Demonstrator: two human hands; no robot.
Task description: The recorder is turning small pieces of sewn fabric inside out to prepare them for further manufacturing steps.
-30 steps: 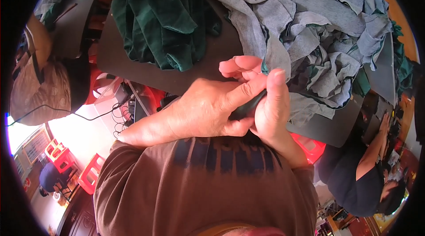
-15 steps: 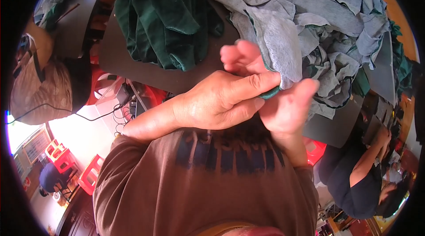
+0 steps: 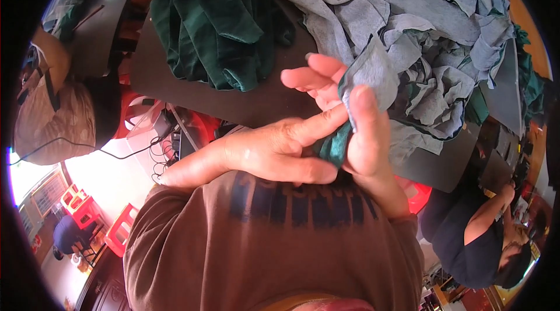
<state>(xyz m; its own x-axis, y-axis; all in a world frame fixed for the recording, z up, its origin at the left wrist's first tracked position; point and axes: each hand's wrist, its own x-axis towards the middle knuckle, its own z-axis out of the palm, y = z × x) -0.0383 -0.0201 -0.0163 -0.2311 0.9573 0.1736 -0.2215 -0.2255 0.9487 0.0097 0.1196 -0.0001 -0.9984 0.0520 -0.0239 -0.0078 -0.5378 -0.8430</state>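
A fabric piece, grey on one face with dark green velvet on the other, is between my two hands above the near side of the table. My left hand reaches across from the left. Its thumb and forefinger close around the bunched green end of the piece. Cupped beneath, my right hand has the grey part between its raised thumb and its loosely bent fingers. The fabric hides part of the right palm, and the left hand's other fingers are mostly hidden.
Dark green velvet pieces lie heaped at the far left of the dark table. A larger pile of grey-backed pieces covers the far right. Another person sits at the right. Red stools and a cable are at left.
The green end has come down toward me, and more green shows. My left hand has shifted slightly down and left. My right thumb has swung inward across the grey fabric.
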